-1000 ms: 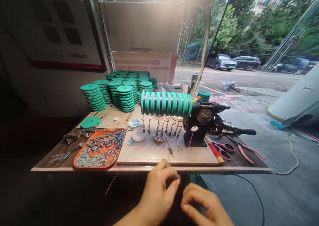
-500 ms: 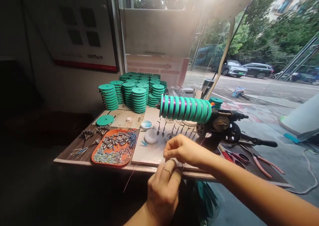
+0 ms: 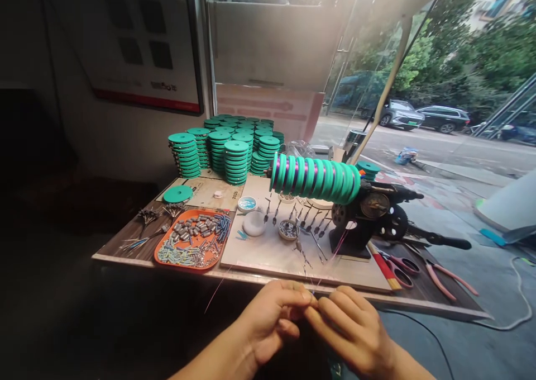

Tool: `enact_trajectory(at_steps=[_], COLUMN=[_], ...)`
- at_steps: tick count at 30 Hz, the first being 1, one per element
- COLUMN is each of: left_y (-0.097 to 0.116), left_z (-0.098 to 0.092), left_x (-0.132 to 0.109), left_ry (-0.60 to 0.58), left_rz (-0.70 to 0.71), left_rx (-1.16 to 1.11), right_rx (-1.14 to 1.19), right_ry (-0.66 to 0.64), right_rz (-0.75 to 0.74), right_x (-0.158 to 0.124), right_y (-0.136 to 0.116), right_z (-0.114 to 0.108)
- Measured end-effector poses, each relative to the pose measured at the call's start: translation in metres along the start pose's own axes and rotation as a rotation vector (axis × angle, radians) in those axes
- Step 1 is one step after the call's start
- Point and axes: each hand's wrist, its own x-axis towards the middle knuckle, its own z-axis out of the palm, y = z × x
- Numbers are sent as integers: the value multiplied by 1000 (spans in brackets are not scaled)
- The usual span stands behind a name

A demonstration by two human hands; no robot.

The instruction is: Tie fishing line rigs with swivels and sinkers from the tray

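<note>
My left hand [image 3: 272, 316] and my right hand [image 3: 355, 327] meet at the front edge of the table, fingertips pinched close together. Between them is a thin fishing line [image 3: 319, 282], with a tiny bluish bit at the fingertips too small to make out. Just beyond, a small lead sinker [image 3: 298, 246] with swivels hangs or lies over the pale board [image 3: 251, 260]. Above stands a black hand-cranked winder [image 3: 374, 207] carrying a row of green foam spools [image 3: 316, 177] wound with purple line. Pink strands [image 3: 343, 237] droop below it.
An orange tray [image 3: 157, 251] of sinkers, swivels and small tubes lies left. Stacked green spools [image 3: 235, 162] stand behind. A bowl of small metal parts [image 3: 288, 230] and a white round dish [image 3: 253, 223] sit on the board. Scissors [image 3: 404, 265] and pink-handled pliers [image 3: 439, 282] lie right.
My right hand has come down from above the board to beside my left hand. My left hand has turned, and the two now pinch together. The view has shifted slightly.
</note>
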Motion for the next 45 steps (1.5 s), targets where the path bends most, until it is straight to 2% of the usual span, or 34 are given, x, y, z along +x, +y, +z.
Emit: enact_trajectory(at_steps=[1, 4, 5, 6, 8, 10, 12, 15, 17, 18, 19, 20, 22, 24, 25, 27, 28, 30, 33, 36, 38, 41, 42, 44, 45], left_y=[0, 0, 0, -1, -4, -11, -19, -27, -27, -25, -21, -17, -7, 3, 6, 11, 12, 12, 9, 5, -1, -10, -12, -15, -15], left_z=[1, 5, 6, 6, 4, -1, -8, -17, -20, -20, -19, -18, -14, -12, -11, -12, -13, -13, -11, -11, -13, -21, -23, -27, -27], left_x=[-1, -3, -3, -3, -3, -3, -1, 2, 3, 3, 2, 1, -2, -3, -2, -1, 0, 1, 1, -1, -2, -1, -1, 0, 0], left_ry=[-8, -21, -11, 15, 105, 212, 308, 460, 490, 468, 426, 373, 264, 164, 121, 47, 18, -15, 13, 104, 180, 378, 456, 553, 549], left_rz=[5, 59, 88, 152, 411, 762, 1087, 1438, 1559, 1553, 1488, 1341, 883, 445, 305, 177, 141, 115, 185, 377, 646, 1207, 1352, 1499, 1519], left_rx=[-4, 54, 76, 126, 371, 754, 1101, 1315, 1375, 1369, 1317, 1188, 787, 427, 328, 265, 243, 226, 276, 388, 620, 1159, 1296, 1426, 1442], right_rx=[108, 574, 687, 744, 718, 655, 691, 874, 949, 963, 964, 962, 835, 536, 356, 59, -20, -89, -28, 283, 546, 826, 902, 1010, 1034], right_ry=[18, -5, -35, -69, -147, -215, -234, -289, -365, -397, -417, -417, -311, -130, -73, -44, -59, -70, -60, -63, -87, -223, -267, -321, -344], right_rz=[139, 688, 815, 878, 844, 762, 806, 1023, 1040, 1024, 1007, 1005, 926, 628, 413, 24, -80, -148, -94, 46, 265, 776, 895, 994, 994], right_x=[-3, -11, -13, -13, -6, 10, 34, 75, 95, 100, 103, 101, 90, 71, 61, 45, 39, 32, 27, 29, 39, 69, 80, 99, 105], right_y=[-2, -14, -18, -23, -28, -25, -13, 16, 31, 36, 37, 37, 31, 21, 17, 10, 8, 3, -4, -8, -3, 17, 24, 36, 39], right_z=[5, 14, 13, 10, 0, -13, -21, -15, -3, 2, 6, 8, 4, -4, -8, -11, -9, -3, 6, 3, -4, -8, -6, 3, 8])
